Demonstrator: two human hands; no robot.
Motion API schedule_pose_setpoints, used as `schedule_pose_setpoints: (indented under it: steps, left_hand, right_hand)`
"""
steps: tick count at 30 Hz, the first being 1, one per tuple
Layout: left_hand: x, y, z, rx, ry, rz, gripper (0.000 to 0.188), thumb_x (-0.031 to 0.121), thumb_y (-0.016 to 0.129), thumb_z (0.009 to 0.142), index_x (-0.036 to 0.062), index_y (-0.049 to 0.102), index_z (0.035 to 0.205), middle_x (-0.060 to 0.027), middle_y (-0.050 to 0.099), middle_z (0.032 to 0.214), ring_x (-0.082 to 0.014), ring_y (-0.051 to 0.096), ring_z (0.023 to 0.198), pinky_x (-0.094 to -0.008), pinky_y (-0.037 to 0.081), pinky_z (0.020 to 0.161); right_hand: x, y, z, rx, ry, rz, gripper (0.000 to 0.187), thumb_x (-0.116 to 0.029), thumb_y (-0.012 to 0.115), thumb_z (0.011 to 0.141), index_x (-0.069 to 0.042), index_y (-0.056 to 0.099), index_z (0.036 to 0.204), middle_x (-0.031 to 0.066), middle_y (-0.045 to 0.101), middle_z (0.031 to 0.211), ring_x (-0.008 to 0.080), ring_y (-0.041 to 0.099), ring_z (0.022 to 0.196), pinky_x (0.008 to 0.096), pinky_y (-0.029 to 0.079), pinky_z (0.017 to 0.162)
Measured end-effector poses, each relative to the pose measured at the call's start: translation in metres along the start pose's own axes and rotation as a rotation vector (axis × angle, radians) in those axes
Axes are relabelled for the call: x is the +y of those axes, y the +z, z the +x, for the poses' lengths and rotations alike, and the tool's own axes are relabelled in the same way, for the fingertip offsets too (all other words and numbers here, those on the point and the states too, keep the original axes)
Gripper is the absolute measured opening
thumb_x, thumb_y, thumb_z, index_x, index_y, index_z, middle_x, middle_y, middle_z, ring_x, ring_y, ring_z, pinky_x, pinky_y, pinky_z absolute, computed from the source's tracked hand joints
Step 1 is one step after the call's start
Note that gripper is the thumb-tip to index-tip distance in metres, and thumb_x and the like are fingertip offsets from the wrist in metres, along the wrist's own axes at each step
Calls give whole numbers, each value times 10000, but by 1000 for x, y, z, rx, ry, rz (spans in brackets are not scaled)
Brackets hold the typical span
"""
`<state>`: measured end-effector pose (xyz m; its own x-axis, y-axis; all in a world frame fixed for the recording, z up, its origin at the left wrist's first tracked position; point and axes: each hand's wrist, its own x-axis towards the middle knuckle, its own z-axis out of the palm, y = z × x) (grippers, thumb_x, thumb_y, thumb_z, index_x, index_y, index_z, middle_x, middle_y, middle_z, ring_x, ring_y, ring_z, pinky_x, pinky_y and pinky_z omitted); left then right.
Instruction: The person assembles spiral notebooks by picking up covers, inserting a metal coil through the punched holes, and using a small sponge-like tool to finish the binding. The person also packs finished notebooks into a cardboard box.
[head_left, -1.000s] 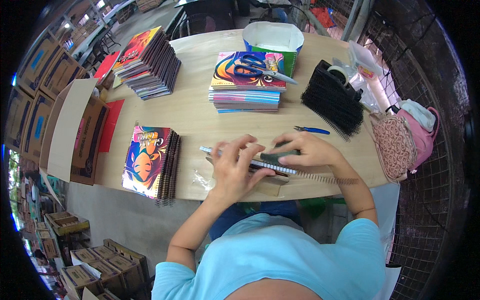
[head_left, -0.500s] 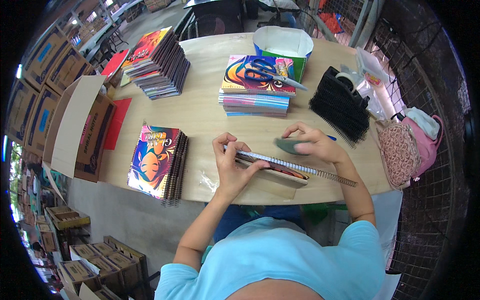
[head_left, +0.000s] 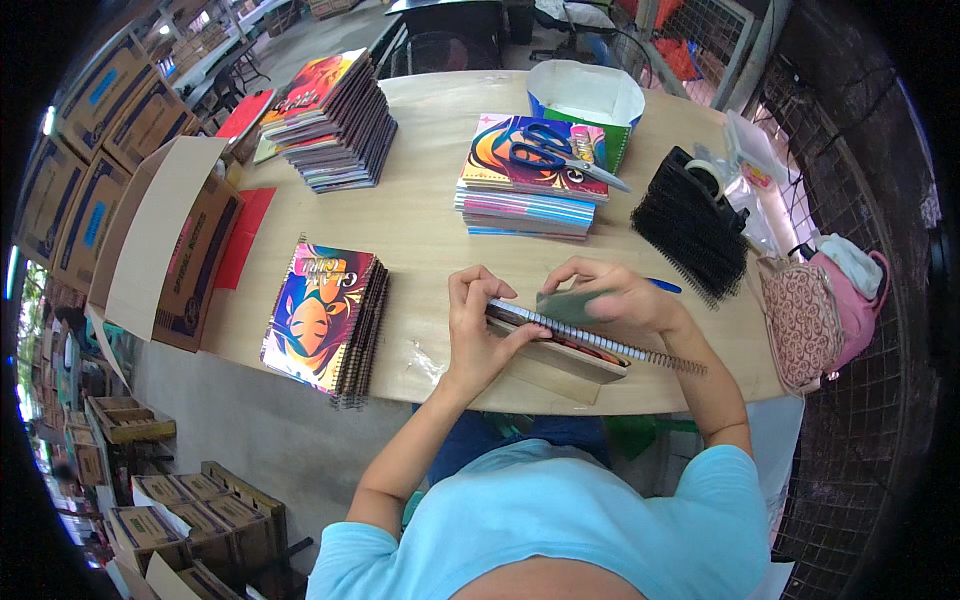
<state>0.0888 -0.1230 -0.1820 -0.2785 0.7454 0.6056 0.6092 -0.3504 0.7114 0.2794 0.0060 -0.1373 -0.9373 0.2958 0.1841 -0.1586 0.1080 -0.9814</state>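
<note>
Hands on a spiral notebook at the counter edge

Notebook (head_left: 560, 345) with a wire spiral along its upper edge lies at the near edge of the wooden counter (head_left: 420, 215), directly in front of the person. Left hand (head_left: 478, 335) grips the notebook's left end, fingers (head_left: 470, 290) curled over the spiral and thumb pressed against the cover, so the hand is clamped on the book. Right hand (head_left: 615, 297) rests on top of the notebook farther right, fingers together and bent down over a grey-green piece (head_left: 565, 305) pressed flat against the spiral; whether they pinch it or only press it I cannot tell. The spiral's loose end (head_left: 675, 360) sticks out past the right hand.

Just left of the hands sits 1 stack of colourful notebooks (head_left: 325, 320). Beyond the hands lies a second stack (head_left: 525, 190) with blue-handled scissors (head_left: 560, 160) on top, and a third stack (head_left: 330, 120) stands far left. A pile of black binding combs (head_left: 690, 235) lies to the right.
</note>
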Motion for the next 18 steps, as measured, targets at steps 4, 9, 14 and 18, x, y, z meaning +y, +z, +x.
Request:
schedule_pose_setpoints:
  steps: [4,9,14,18]
  left_hand:
    - [-1,-1,-1,9,12,-20,610,237,912,564,39,512,980,-99,466,1003,-236,475,950,-345,427,799]
    - [-23,-6,-4,-14,-210,-495,378,-32,751,740,15,528,1041,-82,482,1024,-172,530,912,-306,469,805]
    - [-50,-26,-4,-141,-296,-664,273,-64,671,822,6,547,1056,-46,520,1008,-122,554,919,-284,485,857]
    - [-58,-28,-2,-108,-298,-655,381,-45,724,781,4,544,1114,-53,532,1074,-118,577,890,-279,475,890]
  right_hand:
    - [8,0,5,176,73,3,589,-463,549,893,85,661,1077,117,593,1082,209,579,998,321,436,917]
    - [5,7,19,84,166,-577,444,-373,613,881,4,660,1108,128,592,1144,249,581,1028,342,436,919]
    - [17,5,27,85,4,-486,371,-324,616,895,20,688,1014,120,602,1101,247,579,1009,337,438,909]
    - [15,7,34,122,45,-137,375,-328,619,892,19,685,1019,123,611,1053,243,588,983,341,444,896]
